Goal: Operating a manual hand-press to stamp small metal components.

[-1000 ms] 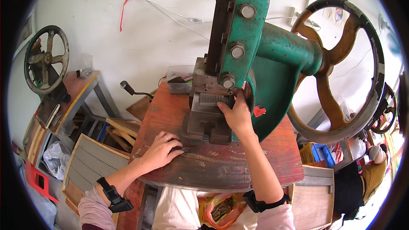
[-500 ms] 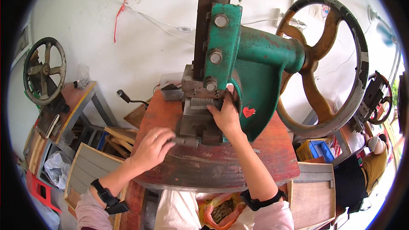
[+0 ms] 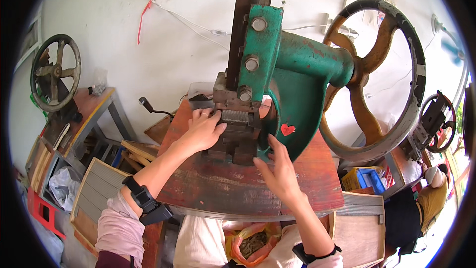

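left forearm (image 3: 163, 164) noted at eight o'clock; left hand (image 3: 202, 133) with fingers bent, thumb toward two. right forearm (image 3: 313, 226) at five o'clock; right hand (image 3: 282, 174) loosely spread, fingers toward eleven.

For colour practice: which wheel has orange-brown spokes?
The big wheel on the green press; the left wheel has greyish ones, the far-right wheel dark.

Green press (image 3: 317, 57): top was cut off by the upper edge. Left of press, left hand (image 3: 202, 133): anything under its curled fingers was hidden. Below press, orange bag (image 3: 264, 255): contents were indistinct. Right of press, fan (image 3: 450, 48): blades were blurred.
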A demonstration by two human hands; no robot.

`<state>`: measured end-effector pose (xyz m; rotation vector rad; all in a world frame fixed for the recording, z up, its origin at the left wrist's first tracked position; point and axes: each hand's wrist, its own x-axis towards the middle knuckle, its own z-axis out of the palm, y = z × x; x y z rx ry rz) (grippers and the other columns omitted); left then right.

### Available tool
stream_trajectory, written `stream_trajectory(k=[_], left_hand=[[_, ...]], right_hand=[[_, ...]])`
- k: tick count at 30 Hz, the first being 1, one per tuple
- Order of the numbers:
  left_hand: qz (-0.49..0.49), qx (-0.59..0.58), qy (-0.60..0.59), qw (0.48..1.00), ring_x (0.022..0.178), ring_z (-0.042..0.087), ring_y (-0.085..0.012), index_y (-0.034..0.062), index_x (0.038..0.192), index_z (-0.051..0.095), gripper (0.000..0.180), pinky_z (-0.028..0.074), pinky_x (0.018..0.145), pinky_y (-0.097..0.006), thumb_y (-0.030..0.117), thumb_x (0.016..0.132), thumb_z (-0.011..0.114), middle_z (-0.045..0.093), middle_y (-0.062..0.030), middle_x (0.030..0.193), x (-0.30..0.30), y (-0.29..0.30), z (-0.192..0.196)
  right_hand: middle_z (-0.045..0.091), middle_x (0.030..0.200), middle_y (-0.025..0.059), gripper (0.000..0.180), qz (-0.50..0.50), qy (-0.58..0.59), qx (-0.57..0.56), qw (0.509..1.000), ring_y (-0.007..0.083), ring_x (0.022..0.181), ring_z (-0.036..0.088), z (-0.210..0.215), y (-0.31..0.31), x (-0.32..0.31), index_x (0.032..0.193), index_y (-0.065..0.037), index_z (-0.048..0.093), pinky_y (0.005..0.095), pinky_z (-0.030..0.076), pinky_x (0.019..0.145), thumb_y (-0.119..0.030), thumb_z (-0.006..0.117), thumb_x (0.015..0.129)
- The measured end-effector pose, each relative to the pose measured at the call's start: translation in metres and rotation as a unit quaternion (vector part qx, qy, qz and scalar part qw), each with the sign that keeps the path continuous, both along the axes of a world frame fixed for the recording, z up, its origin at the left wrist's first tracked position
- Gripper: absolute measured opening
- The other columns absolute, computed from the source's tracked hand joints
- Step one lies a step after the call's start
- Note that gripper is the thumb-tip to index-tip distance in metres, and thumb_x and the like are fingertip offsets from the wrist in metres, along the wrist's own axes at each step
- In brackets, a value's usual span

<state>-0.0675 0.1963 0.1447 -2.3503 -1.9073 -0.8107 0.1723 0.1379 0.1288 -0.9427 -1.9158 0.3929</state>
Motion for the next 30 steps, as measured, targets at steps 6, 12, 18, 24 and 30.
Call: stream_trajectory(k=[6, 12, 18, 24, 30], left_hand=[[0.022, -0.099, -0.022, 0.995, 0.133, 0.019, -0.0421, 0.0053, 0.137, 0.04, 0.056, 0.025, 0.103, -0.055, 0.04, 0.093, 0.047, 0.03, -0.0231, 0.143, 0.002, 0.004, 0.006], [-0.006, -0.128, -0.042, 0.991, 0.134, 0.016, -0.041, 0.0086, 0.14, 0.037, 0.06, 0.023, 0.104, -0.056, 0.043, 0.092, 0.048, 0.025, -0.0228, 0.146, -0.002, 0.004, 0.012], [0.012, -0.112, -0.046, 0.993, 0.133, 0.019, -0.04, 0.005, 0.136, 0.042, 0.058, 0.021, 0.106, -0.051, 0.042, 0.093, 0.049, 0.03, -0.0206, 0.144, 0.001, 0.002, 0.012], [0.026, -0.076, -0.001, 0.997, 0.134, 0.017, -0.041, 0.0044, 0.133, 0.045, 0.056, 0.022, 0.105, -0.055, 0.044, 0.093, 0.046, 0.03, -0.0228, 0.143, 0.008, -0.004, 0.01], [0.022, -0.025, 0.025, 0.999, 0.132, 0.021, -0.041, 0.0041, 0.13, 0.048, 0.055, 0.022, 0.104, -0.054, 0.044, 0.093, 0.046, 0.035, -0.0232, 0.139, 0.007, -0.007, 0.006]], right_hand=[[0.052, 0.116, 0.0236, 0.057, -0.079, -0.002, -0.081, 0.994, 0.0346, 0.107, 0.055, 0.017, -0.035, 0.061, 0.13, 0.005, 0.04, 0.0375, 0.048, 0.089, -0.011, 0.066, 0.082], [0.058, 0.114, 0.0213, 0.034, -0.118, 0.032, 0.107, 0.987, 0.0281, 0.103, 0.059, 0.068, -0.068, 0.114, 0.117, 0.005, 0.052, 0.0368, 0.048, 0.089, 0.003, 0.056, 0.084], [0.057, 0.116, 0.0204, 0.03, -0.258, 0.023, 0.448, 0.856, 0.0302, 0.11, 0.055, 0.161, -0.056, 0.153, 0.117, 0.005, 0.053, 0.0373, 0.043, 0.095, -0.007, 0.055, 0.09], [0.054, 0.124, 0.0184, 0.059, -0.451, -0.177, 0.363, 0.796, 0.0306, 0.115, 0.052, 0.258, 0.001, 0.149, 0.133, -0.005, 0.042, 0.0378, 0.037, 0.1, -0.037, 0.059, 0.087], [0.06, 0.105, 0.0155, 0.064, -0.457, -0.216, 0.214, 0.836, 0.026, 0.09, 0.061, 0.303, 0.026, 0.155, 0.136, -0.007, 0.037, 0.0367, 0.048, 0.08, -0.037, 0.062, 0.084]])
